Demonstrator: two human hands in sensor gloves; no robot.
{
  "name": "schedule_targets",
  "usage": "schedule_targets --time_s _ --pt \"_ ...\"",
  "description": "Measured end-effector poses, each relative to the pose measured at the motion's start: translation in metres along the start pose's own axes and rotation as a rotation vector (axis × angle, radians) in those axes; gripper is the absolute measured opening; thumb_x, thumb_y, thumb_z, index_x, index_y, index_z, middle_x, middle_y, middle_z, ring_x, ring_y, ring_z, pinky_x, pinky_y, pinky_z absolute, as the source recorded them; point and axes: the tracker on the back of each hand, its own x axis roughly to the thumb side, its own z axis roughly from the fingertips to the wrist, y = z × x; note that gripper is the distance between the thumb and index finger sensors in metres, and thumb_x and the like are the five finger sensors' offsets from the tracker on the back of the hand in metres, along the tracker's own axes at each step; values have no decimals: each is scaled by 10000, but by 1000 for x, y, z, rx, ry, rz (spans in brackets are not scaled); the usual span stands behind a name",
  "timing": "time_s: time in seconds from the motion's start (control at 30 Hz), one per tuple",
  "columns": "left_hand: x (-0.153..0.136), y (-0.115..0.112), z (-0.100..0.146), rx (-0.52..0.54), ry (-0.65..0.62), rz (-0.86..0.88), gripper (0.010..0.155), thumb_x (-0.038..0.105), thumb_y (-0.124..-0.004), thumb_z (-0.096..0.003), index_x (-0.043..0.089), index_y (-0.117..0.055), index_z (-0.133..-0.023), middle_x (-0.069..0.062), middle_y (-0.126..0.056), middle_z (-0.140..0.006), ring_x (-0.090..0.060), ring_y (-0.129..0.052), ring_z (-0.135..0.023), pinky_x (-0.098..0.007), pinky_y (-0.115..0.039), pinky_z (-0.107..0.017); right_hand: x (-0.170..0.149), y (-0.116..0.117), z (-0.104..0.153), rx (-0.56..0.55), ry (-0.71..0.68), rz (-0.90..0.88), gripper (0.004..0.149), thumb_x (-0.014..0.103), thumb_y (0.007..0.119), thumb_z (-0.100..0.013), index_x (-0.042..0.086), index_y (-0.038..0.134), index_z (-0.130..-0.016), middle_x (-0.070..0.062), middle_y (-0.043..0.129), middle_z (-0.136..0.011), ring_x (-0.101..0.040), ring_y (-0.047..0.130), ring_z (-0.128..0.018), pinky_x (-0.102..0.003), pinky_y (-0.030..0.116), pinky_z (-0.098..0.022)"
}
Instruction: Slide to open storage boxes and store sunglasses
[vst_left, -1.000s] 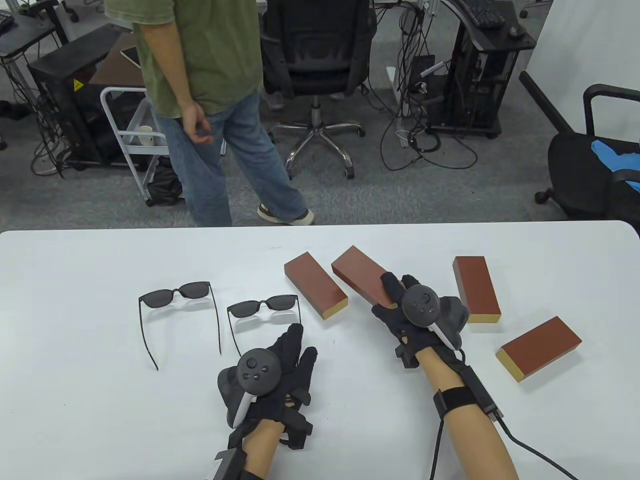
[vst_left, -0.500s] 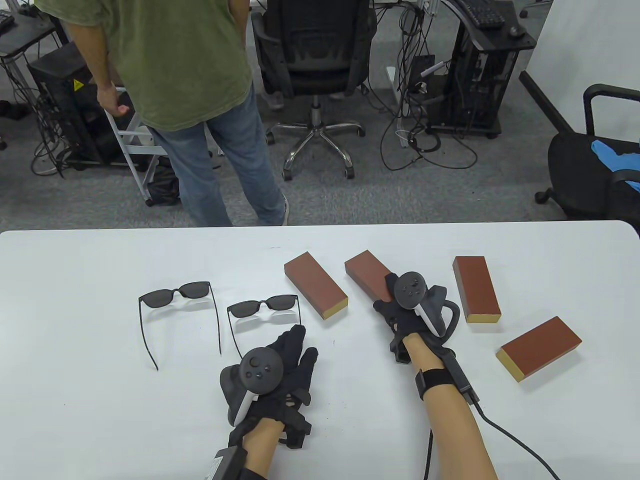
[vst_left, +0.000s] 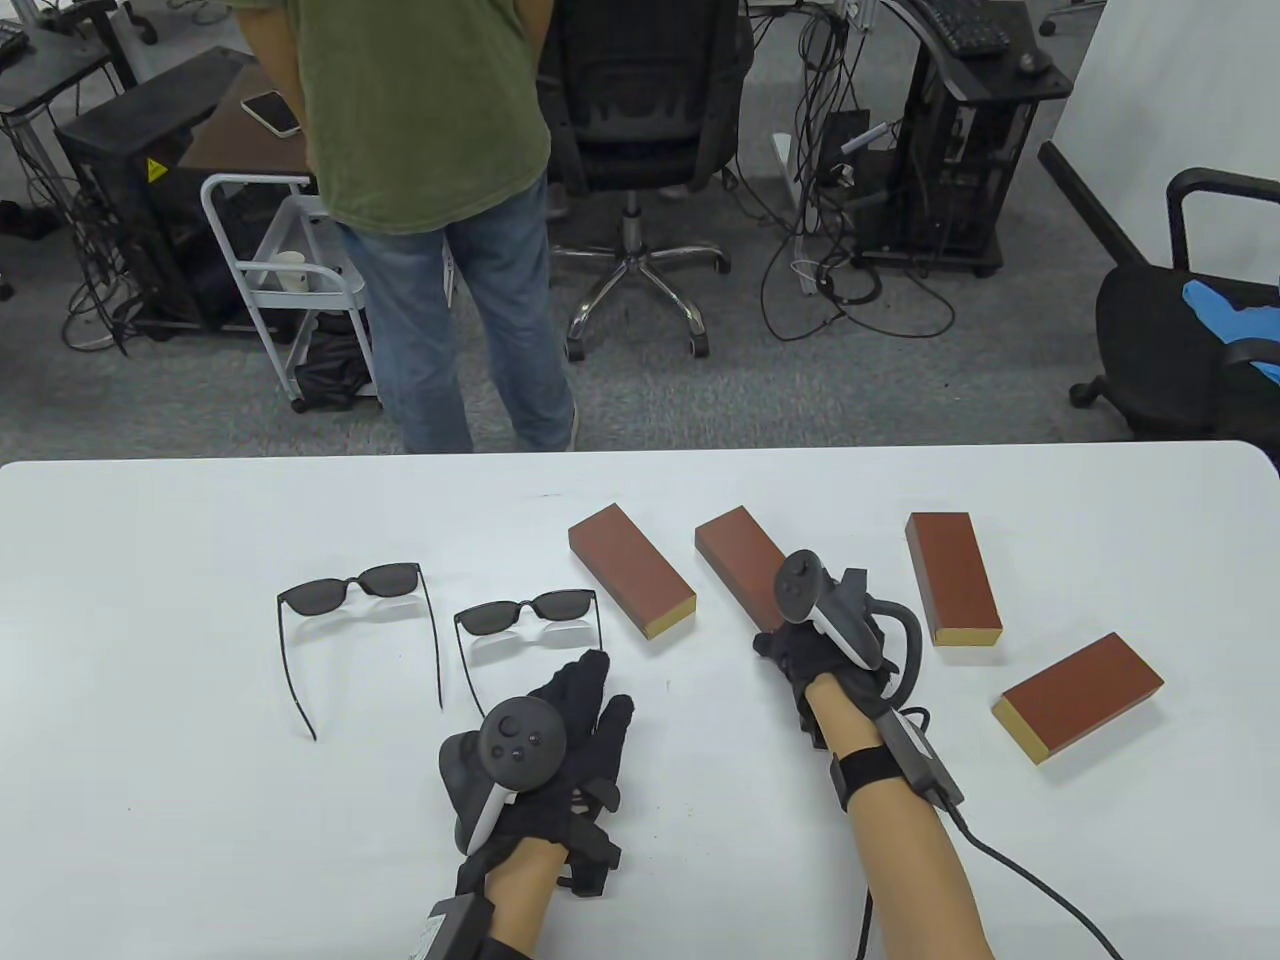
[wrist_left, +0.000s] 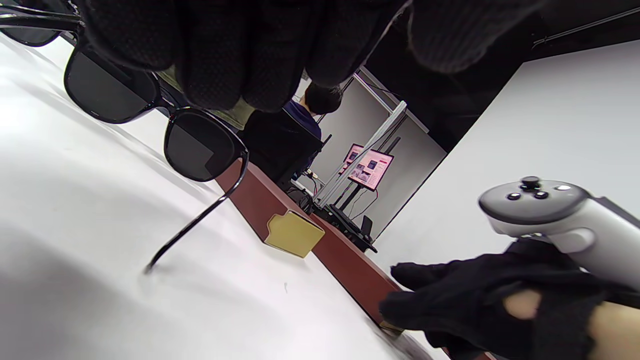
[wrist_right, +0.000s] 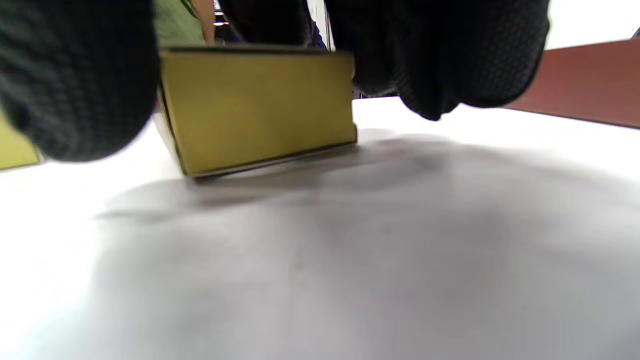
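Hands first: the left hand (vst_left: 570, 730) lies flat on the white table (vst_left: 150, 820), fingers spread, holding nothing, just short of the nearer sunglasses (vst_left: 525, 615). The right hand (vst_left: 815, 650) grips the near, gold end of a red-brown storage box (vst_left: 738, 550), fingers either side. Beyond lie the second sunglasses (vst_left: 350, 590) and three more boxes (vst_left: 630, 568).

**What the views hide**

The right hand (vst_left: 815, 650) covers the near end of the second storage box (vst_left: 738, 550) in the table view. In the right wrist view, blurred fingers (wrist_right: 75, 80) flank its yellow end; actual contact is unclear. The left hand (vst_left: 560, 740) hides the nearer sunglasses' (wrist_left: 150, 110) upper frame.
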Motion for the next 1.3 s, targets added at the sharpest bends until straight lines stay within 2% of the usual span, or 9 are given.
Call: schedule_targets --time_s 0.17,0.37,0.5,0.63,0.87,0.97,1.07,1.17,1.3 --pt "2 -1 0 9 -12 -28 648 580 -690 -468 289 -676 -1047 -55 -766 -1055 -369 -791 -931 -613 -663 -650 -18 -14 26 -25 -79 -18 723 569 877 -264 292 659 -896 -165 681 -968 -454 761 -820 -531 731 -578" --pt "3 0 0 22 -19 -72 657 582 -699 -465 283 -675 -1049 -54 -741 -1078 -375 -741 -973 -609 -622 -689 -35 -34 75 -112 -206 -87 616 527 848 -298 270 740 -847 -141 714 -952 -428 763 -825 -510 725 -593" --pt "4 0 0 34 -22 -93 659 579 -705 -465 278 -673 -1051 -53 -725 -1088 -378 -714 -990 -606 -611 -697 -40 -41 106 -108 -266 -154 602 517 845 -306 260 752 -842 -145 721 -948 -428 765 -824 -509 723 -595" --pt "1 2 -2 50 -23 -109 645 573 -718 -465 281 -690 -1039 -54 -750 -1062 -377 -768 -923 -553 -697 -616 -45 -43 129 -107 -286 -184 593 517 843 -307 257 763 -835 -139 730 -944 -422 772 -822 -503 727 -595" --pt "-8 9 -6 54 5 -205 653 549 -775 -460 281 -680 -1048 -60 -734 -1068 -363 -777 -898 -528 -716 -582 -57 -31 137 -72 -299 -202 587 500 849 -307 251 766 -833 -139 738 -940 -421 776 -818 -501 727 -595" --pt "-8 11 -13 53 29 -255 667 536 -798 -456 279 -666 -1058 -64 -715 -1080 -361 -767 -907 -526 -715 -588 -65 -25 133 -10 -254 -162 590 501 853 -303 264 760 -835 -130 731 -946 -413 766 -830 -495 720 -607" --pt "-11 13 -22 35 70 -283 687 517 -827 -448 284 -648 -1069 -62 -677 -1107 -368 -725 -949 -549 -684 -628 -74 -21 127 6 -220 -217 590 488 857 -304 252 762 -836 -140 730 -945 -424 759 -829 -504 713 -605" --pt "-18 21 -38 12 107 -415 713 501 -855 -435 292 -629 -1079 -56 -643 -1131 -362 -691 -994 -565 -666 -657 -81 -20 124 13 -201 -205 589 484 858 -305 252 760 -837 -139 729 -946 -423 756 -830 -503 711 -606" --pt "-29 36 -63 20 141 -507 732 436 -918 -410 299 -641 -1074 -45 -636 -1142 -355 -681 -1025 -580 -664 -671 -82 -23 123 -13 -211 -161 590 479 861 -305 252 758 -839 -139 722 -951 -422 748 -837 -503 704 -612"
